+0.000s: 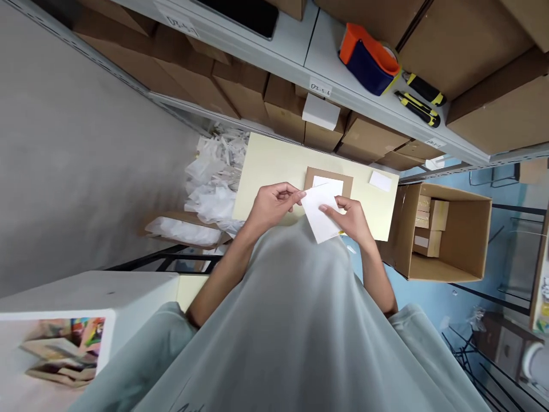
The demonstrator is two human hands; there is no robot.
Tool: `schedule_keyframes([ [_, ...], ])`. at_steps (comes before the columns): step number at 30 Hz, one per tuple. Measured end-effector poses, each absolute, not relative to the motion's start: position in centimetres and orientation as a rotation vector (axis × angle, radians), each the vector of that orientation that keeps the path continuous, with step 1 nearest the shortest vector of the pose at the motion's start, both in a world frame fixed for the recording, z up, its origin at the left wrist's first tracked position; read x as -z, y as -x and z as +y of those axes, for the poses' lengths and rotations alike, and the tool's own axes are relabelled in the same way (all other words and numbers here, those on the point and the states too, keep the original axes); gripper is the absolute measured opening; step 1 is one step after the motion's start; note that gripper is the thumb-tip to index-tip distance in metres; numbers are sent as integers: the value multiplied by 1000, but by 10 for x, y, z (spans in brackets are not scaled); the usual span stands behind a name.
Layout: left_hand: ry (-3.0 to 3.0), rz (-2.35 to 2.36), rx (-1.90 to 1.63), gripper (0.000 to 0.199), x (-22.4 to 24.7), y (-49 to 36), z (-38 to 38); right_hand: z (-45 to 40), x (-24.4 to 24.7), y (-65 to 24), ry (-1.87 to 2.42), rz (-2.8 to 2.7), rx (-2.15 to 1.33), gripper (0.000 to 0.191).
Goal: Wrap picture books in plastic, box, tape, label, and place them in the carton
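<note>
Between my two hands is a white sheet of paper (321,214), tilted, in front of my shirt. My left hand (277,206) pinches its upper left corner between thumb and fingers. On the opposite side my right hand (349,217) grips the sheet's right edge, thumb on top. Just beyond them, a flat brown cardboard piece (348,186) with a white label (332,184) lies on the pale yellow tabletop (270,166); the sheet and my hands partly cover it. Farther right on the table is a small white slip (380,181).
An open carton (463,246) holding small boxes stands right of the table. Crumpled white plastic (212,183) piles up at left. The shelf ahead carries an orange and blue tape dispenser (369,60), utility knives (418,109) and a dark phone-like slab (249,14), above rows of brown boxes (283,109).
</note>
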State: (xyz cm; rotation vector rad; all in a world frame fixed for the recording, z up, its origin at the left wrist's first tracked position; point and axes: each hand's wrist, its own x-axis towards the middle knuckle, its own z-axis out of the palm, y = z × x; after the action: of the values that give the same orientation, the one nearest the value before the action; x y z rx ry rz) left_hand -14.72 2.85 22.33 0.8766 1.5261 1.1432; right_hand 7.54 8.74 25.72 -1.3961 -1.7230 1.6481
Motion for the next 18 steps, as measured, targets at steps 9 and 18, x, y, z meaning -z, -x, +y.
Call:
schedule_keyframes([
  [9,-874,1261,-1055,37,-246,154,4,72,-259,-49,1403,-1439,-1260,50],
  [18,-963,1222,-1001,28,-261,136,-7,74,-272,-54,1426,-1423,-1122,50],
])
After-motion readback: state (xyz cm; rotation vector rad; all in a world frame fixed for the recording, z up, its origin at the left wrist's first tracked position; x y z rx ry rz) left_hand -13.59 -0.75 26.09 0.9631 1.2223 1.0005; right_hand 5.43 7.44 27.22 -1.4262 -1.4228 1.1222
